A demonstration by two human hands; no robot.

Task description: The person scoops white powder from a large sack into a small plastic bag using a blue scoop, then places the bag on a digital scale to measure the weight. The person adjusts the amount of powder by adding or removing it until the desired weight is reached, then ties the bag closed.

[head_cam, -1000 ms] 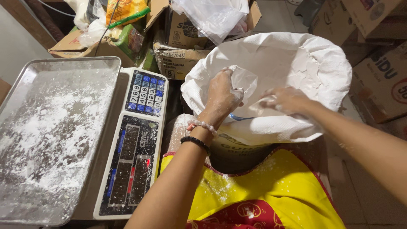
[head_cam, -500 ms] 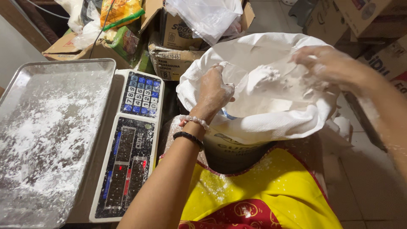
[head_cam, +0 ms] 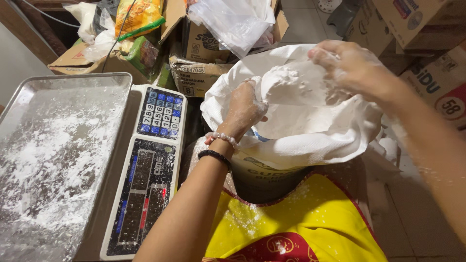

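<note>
Hands (head_cam: 247, 106) in white sack (head_cam: 310, 145) w/ flour; floured scale tray (head_cam: 63, 160) beside, boxes (head_cam: 204, 73) behind.

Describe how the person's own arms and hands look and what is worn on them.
Both forearms are bare, with no sleeves in view. The left hand is dusted with white powder; its wrist carries a pale beaded bracelet and, just below it, a thin black band. The right hand is also coated in white powder, with nothing visible worn on that wrist or forearm.

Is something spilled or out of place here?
Yes. White powder is scattered over the scale tray, and some has fallen on the yellow apron. Both hands, left and right, are dusted with it at the open sack.
</note>
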